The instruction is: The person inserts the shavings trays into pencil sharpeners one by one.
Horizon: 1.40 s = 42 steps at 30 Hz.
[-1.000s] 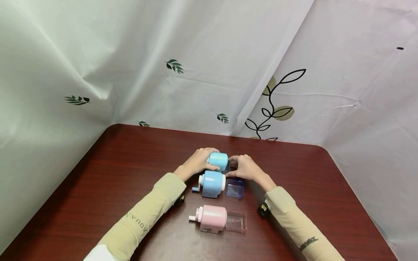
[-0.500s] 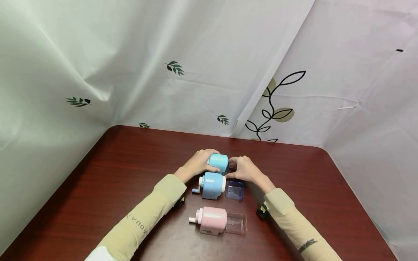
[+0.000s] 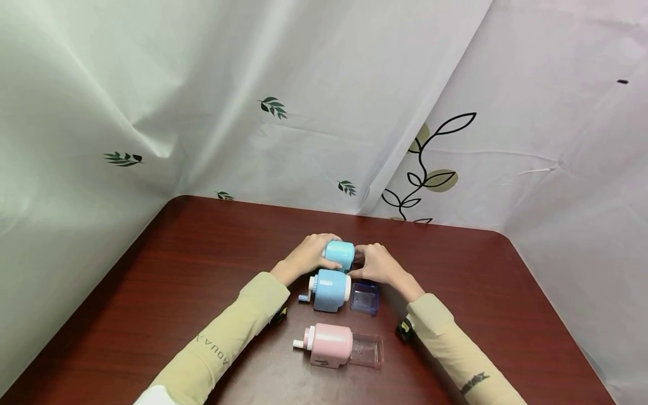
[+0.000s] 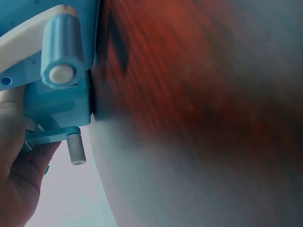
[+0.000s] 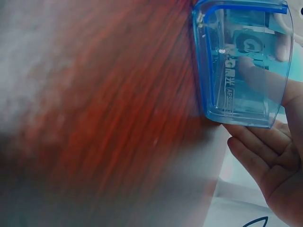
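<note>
In the head view, my left hand [image 3: 311, 252] grips a turquoise crank pencil sharpener [image 3: 339, 253] from its left, with the thumb on the near side. The left wrist view shows that sharpener's crank [image 4: 75, 149] beside the fingers. My right hand [image 3: 379, 264] is at its right end, thumb and fingers around the shavings drawer, which is largely hidden. Closer to me stands a blue pencil sharpener [image 3: 330, 289]; its clear blue drawer [image 3: 364, 298] lies to its right. Through this drawer [image 5: 236, 66], the right wrist view shows the right thumb and a fingertip.
A pink pencil sharpener [image 3: 331, 344] stands nearest me, with its clear drawer [image 3: 367, 350] out to the right. All are on a dark red wooden table [image 3: 228, 242]. White sheeting [image 3: 314, 140] with leaf prints rises behind the table and at both sides.
The turquoise sharpener's drawer has slid left toward its body, and my right hand has shifted slightly left with it. My left hand keeps its grip. The whole head view has dropped slightly.
</note>
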Tool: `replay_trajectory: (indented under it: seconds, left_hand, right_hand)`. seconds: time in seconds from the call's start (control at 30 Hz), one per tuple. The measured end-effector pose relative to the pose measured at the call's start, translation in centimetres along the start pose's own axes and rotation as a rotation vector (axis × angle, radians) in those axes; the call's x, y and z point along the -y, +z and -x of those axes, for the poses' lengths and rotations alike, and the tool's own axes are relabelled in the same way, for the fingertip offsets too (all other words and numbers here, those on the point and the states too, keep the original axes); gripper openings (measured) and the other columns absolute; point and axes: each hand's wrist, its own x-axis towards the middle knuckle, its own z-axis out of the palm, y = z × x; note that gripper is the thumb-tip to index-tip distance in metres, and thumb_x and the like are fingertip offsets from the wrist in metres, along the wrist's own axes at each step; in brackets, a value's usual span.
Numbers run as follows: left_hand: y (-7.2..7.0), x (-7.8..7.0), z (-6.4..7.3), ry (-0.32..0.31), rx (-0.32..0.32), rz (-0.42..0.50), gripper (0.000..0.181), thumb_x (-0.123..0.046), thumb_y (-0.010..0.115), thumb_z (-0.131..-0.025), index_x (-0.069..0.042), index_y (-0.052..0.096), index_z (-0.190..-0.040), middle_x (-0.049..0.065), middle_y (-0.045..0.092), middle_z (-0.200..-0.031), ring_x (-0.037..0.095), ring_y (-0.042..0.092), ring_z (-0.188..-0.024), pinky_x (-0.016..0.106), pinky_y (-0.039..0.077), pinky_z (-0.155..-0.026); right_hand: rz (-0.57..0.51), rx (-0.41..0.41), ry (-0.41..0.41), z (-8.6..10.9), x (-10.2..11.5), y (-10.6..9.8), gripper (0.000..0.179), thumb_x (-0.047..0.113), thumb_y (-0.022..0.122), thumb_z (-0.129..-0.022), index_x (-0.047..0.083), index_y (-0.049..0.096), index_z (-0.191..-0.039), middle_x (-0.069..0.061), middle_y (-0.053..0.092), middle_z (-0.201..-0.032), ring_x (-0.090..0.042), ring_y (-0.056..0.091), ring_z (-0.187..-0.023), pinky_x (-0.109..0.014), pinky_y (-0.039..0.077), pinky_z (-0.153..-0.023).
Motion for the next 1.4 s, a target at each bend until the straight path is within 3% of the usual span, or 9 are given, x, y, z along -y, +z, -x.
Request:
replay_trajectory:
  seconds: [0.87,1.4]
  left_hand:
    - [0.08,0.14,-0.07,0.003,-0.006,-0.016,0.06,-0.034,0.08,-0.077,-0.005,0.058,-0.125,0.012,0.066,-0.115,0.022,0.063,-0.093,0.034,0.052,-0.08]
    - [0.01,-0.05,-0.05,-0.014,0.008,0.008,0.061,-0.033,0.081,-0.077,-0.005,0.057,-0.125,0.011,0.066,-0.116,0.022,0.063,-0.095,0.033,0.052,-0.079]
  right_hand:
    - [0.032,-0.036,0.004,-0.58,0.3,0.62,0.042,0.025,0.085,-0.069,0.003,0.068,-0.1,-0.003,0.073,-0.083,-0.008,0.066,-0.069,-0.023,0.052,-0.063]
    - [-0.001,-0.028,0.041,-0.41,0.42,0.78,0.043,0.022,0.084,-0.071,0.003,0.067,-0.105,-0.005,0.073,-0.086,-0.008,0.067,-0.07,-0.024,0.053,-0.065]
